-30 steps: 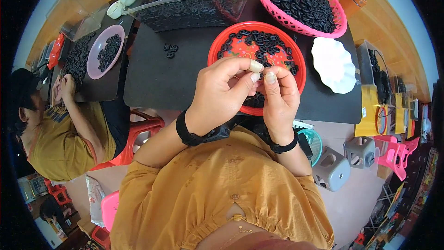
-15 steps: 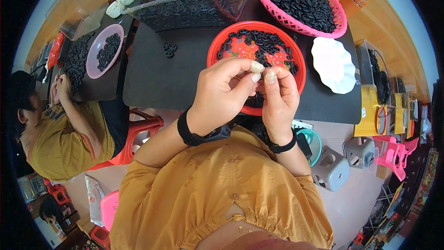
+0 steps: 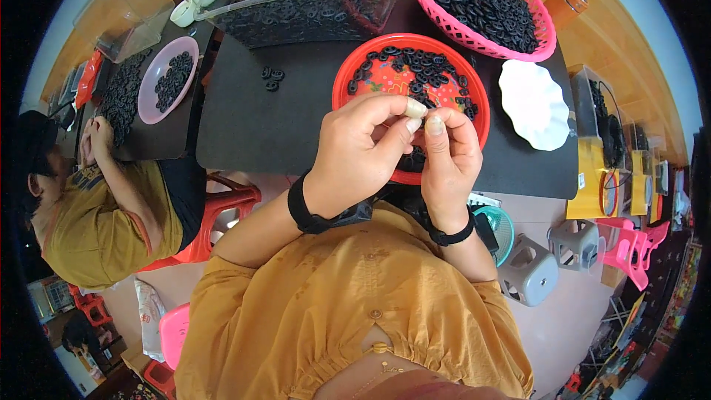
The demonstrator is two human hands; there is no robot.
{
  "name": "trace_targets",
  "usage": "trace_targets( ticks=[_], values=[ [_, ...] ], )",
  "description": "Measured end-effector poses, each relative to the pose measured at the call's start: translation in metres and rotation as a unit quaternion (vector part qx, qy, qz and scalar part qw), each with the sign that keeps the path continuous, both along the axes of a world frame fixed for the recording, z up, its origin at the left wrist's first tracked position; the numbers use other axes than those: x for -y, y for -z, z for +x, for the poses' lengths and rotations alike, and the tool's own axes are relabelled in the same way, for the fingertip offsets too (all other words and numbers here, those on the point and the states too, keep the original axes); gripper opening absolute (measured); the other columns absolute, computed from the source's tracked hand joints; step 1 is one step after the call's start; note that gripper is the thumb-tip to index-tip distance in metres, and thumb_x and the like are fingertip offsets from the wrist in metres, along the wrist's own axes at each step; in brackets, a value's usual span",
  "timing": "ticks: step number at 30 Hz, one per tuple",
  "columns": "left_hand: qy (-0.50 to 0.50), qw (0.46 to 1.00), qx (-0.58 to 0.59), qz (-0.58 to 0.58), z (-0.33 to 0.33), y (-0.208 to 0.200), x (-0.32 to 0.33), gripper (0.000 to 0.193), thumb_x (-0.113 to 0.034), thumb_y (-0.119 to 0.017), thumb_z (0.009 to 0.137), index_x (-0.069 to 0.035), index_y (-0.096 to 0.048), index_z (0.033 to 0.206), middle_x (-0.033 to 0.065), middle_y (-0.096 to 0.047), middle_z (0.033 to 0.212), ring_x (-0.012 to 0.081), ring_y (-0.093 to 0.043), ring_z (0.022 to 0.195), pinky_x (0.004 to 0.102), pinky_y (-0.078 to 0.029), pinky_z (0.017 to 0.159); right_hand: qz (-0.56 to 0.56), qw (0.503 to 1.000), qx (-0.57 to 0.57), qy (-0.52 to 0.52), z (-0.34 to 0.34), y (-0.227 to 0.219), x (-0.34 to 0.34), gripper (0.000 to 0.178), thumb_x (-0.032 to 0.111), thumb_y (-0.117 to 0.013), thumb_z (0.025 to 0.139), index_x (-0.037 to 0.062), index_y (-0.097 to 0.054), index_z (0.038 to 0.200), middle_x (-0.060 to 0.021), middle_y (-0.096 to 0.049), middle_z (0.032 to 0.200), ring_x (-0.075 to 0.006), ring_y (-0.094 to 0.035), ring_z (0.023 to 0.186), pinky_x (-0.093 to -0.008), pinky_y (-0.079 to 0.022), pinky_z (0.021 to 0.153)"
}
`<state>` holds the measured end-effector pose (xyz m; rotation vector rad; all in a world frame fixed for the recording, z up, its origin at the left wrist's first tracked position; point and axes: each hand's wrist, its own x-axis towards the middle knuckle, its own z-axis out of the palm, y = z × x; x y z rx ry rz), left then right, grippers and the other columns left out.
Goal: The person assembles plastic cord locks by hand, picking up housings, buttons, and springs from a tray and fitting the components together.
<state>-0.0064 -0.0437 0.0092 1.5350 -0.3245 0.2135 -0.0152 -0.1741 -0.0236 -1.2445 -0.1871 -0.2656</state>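
My left hand (image 3: 361,144) and my right hand (image 3: 452,159) meet over the red round tray (image 3: 483,96), thumb and finger pinched in each. A tiny dark bit shows between the fingertips, mostly hidden by them, and I cannot tell its kind. Small black oval pieces with holes (image 3: 426,61) lie about in the tray, whose floor has a printed pattern. Part of the tray is behind my hands. Both wrists wear black bands.
A clear bin (image 3: 304,11) of black pieces stands behind, with a pink basket (image 3: 548,37) of more. A white scalloped plate (image 3: 535,104) is at right, and a few loose pieces (image 3: 272,78) lie left. A co-worker (image 3: 111,215) sits left beside a pale pink bowl (image 3: 148,107).
Both hands have shifted very slightly to the right, still pinched together over the tray. Nothing else has visibly moved.
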Motion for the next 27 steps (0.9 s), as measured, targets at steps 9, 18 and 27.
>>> trace_targets(
  ticks=[9, 18, 27],
  values=[
    [-0.003, 0.999, 0.015, 0.042, 0.007, 0.001, 0.000, 0.012, 0.004, -0.060, 0.088, 0.003, -0.064, 0.100, 0.0072, -0.067, 0.088, 0.0094, -0.064, 0.072, 0.0234, -0.054, 0.064, 0.029, 0.999, -0.002, 0.044, 0.003, 0.001, -0.008, 0.011, 0.011, -0.057, 0.096, 0.0014, -0.058, 0.101, -0.0008, -0.061, 0.088, -0.0069, -0.058, 0.077, -0.0218, -0.049, 0.070],
    [0.190, 0.972, -0.139, 0.020, 0.042, -0.025, -0.020, 0.019, -0.006, -0.054, 0.095, 0.000, -0.057, 0.112, 0.0056, -0.064, 0.088, 0.0102, -0.061, 0.070, 0.0240, -0.054, 0.064, -0.080, 0.993, -0.035, -0.077, 0.016, -0.027, 0.025, 0.024, 0.002, -0.059, 0.092, -0.0010, -0.059, 0.116, -0.0043, -0.063, 0.094, -0.0097, -0.061, 0.078, -0.0230, -0.052, 0.071],
    [0.155, 0.910, -0.045, 0.383, 0.091, -0.005, -0.040, 0.012, -0.008, -0.065, 0.084, 0.001, -0.065, 0.092, 0.0124, -0.067, 0.081, 0.0200, -0.066, 0.070, 0.0316, -0.052, 0.064, -0.018, 0.996, -0.076, -0.048, 0.015, -0.026, 0.053, 0.016, 0.007, -0.056, 0.095, -0.0006, -0.060, 0.108, -0.0065, -0.063, 0.088, -0.0114, -0.061, 0.073, -0.0235, -0.052, 0.068]
  ],
)
